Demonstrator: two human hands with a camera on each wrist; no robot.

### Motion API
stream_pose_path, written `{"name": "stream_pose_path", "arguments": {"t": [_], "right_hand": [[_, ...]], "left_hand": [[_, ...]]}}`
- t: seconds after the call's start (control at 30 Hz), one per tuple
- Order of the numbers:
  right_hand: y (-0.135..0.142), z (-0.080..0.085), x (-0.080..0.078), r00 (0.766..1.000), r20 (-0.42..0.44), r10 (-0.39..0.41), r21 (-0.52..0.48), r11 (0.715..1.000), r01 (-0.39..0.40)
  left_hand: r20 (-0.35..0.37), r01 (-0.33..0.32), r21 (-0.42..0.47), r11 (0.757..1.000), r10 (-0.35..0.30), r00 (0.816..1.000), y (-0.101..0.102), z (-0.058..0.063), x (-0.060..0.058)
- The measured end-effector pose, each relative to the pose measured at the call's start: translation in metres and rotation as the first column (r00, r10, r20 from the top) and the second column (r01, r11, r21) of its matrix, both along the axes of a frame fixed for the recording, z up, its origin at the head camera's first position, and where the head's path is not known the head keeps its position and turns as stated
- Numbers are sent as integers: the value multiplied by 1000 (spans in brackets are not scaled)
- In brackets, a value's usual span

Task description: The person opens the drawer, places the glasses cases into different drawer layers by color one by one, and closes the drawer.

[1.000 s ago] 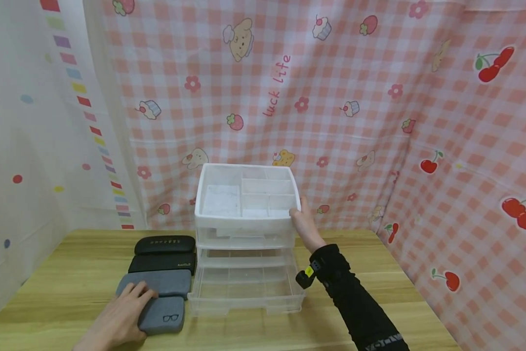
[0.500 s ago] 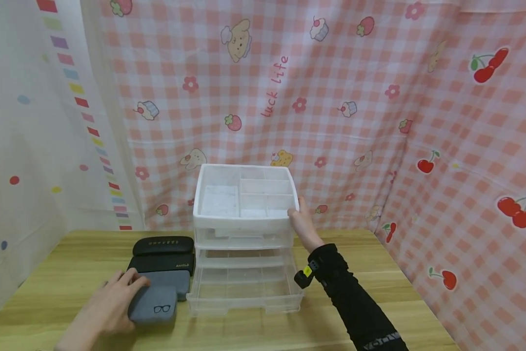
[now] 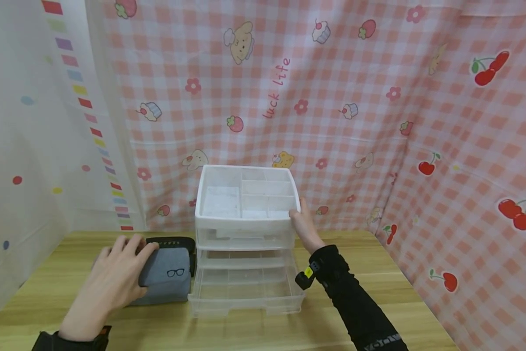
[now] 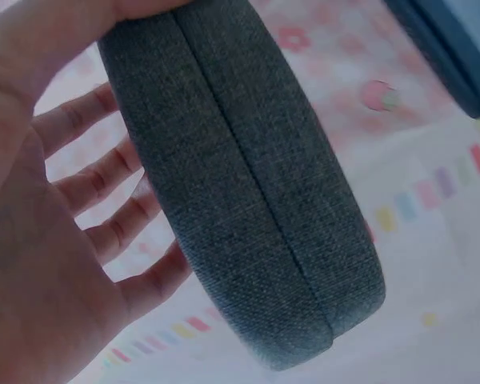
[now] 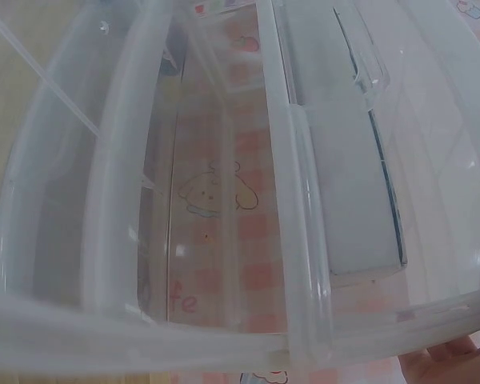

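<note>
A grey fabric glasses case with printed spectacles is held in my left hand, thumb and fingers on opposite edges. In the left wrist view, this glasses case shows its long seamed side. It overlaps a second grey case and the black cases behind. My right hand grips the right side of a white plastic drawer unit, thumb at its front corner. The unit's bottom drawer is pulled out, with no contents showing.
A black glasses case lies at the unit's left, partly hidden. The unit's top has a divided tray. A white box shows through an upper drawer in the right wrist view. Checked cloth hangs behind the wooden table.
My left hand picked up the front grey glasses case, drew it left, then raised it up and away over the other cases. The right hand stayed on the drawer unit.
</note>
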State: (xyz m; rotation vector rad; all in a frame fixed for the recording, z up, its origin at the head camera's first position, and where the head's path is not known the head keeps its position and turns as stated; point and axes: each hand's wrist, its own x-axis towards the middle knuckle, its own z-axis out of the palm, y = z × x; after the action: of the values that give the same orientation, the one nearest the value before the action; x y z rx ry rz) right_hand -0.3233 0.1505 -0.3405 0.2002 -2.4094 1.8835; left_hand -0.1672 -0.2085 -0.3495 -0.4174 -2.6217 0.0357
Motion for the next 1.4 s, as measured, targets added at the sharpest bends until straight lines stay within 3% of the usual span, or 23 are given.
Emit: {"name": "stream_pose_path", "arguments": {"t": [0.13,0.33,0.6,0.8,1.0,1.23,1.4], "right_hand": [[1,0,0,1000,-1,5,6,1000,-5],[1,0,0,1000,13,7,5,1000,-8],[0,1,-1,1000,23,8,-1,1000,-8],[0,-2,-1,1000,9,3,16,1000,-3],[1,-3,-2,1000,10,5,15,1000,-5],[1,-2,-2,999,26,20,7,1000,-20],[1,-2,-2,1000,7,-1,17,1000,1]], "left_hand": [[-81,41,13,999,-40,996,21,13,-2],[-262,120,9,993,-114,958,57,16,-11],[-321,191,17,981,-176,931,104,6,-24],[-316,218,-15,976,-212,925,129,-13,-33],[-267,231,-25,973,-230,936,145,-34,-39],[-135,219,53,974,-210,968,151,-49,-43],[-42,228,149,962,-225,974,151,-52,-47]]}}
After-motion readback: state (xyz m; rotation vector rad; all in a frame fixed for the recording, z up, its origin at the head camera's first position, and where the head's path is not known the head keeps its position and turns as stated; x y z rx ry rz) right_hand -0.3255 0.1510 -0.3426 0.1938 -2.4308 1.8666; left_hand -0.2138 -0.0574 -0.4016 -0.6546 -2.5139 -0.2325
